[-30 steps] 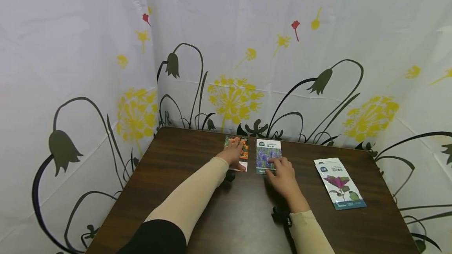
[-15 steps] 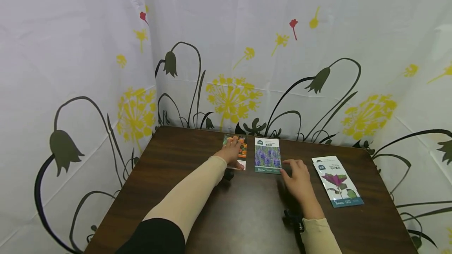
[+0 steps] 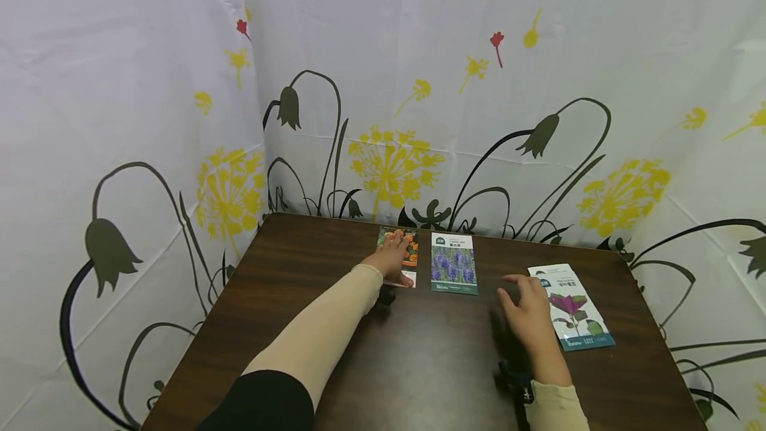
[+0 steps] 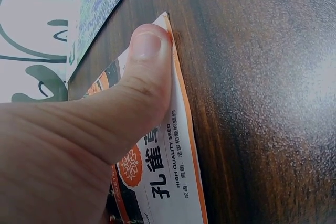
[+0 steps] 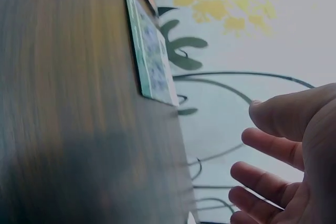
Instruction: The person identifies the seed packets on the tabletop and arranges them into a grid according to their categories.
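Note:
My left hand (image 3: 390, 261) rests with fingers spread on an orange-flowered seed packet (image 3: 411, 257) near the table's back edge. In the left wrist view its thumb (image 4: 149, 61) presses the white end of that packet (image 4: 184, 182). A purple-flowered seed packet (image 3: 453, 265) lies just to the right, untouched. My right hand (image 3: 532, 314) is over the table with nothing in it, fingers apart. It overlaps the left edge of a seed packet with a magenta flower (image 3: 577, 314). In the right wrist view the right hand's fingers (image 5: 260, 177) hang loosely, far from the purple packet (image 5: 152, 56).
Another white packet (image 3: 547, 269) shows from under the magenta-flower one. The dark wood table (image 3: 311, 245) ends at a white curtain (image 3: 383, 52) printed with flowers, which stands close behind its back edge and along both sides.
The right hand has left the purple packet and moved right, to beside the magenta-flower packet. The left hand stays on the orange packet.

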{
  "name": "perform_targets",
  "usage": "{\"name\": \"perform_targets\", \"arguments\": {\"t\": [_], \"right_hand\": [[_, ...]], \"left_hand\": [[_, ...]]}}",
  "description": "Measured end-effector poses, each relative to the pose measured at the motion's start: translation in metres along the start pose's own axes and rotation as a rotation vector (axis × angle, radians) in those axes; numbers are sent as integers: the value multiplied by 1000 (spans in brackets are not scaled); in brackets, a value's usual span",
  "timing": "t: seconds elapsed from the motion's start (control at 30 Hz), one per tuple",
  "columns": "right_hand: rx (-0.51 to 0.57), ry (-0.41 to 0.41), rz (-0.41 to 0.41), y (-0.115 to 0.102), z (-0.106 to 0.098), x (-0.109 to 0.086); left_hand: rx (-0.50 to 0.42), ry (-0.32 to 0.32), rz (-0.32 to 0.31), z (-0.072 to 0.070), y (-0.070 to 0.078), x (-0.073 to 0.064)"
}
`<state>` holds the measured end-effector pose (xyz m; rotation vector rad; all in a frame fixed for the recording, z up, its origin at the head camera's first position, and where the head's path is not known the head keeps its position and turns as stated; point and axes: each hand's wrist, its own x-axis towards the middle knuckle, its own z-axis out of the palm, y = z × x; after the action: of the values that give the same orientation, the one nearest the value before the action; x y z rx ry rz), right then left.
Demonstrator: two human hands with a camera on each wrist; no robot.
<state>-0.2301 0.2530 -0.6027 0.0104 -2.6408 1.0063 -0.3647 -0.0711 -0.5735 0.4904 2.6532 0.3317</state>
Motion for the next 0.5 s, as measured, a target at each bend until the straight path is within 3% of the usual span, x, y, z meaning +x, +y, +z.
{"name": "perform_targets", "arguments": {"t": [0.23,0.5], "right_hand": [[16,109,-3,20,-18,-5],[37,207,62,40,-44,-11]], "left_hand": [[-4,7,-8,-1,-1,1],[-50,0,-10,-2,2,0]]}}
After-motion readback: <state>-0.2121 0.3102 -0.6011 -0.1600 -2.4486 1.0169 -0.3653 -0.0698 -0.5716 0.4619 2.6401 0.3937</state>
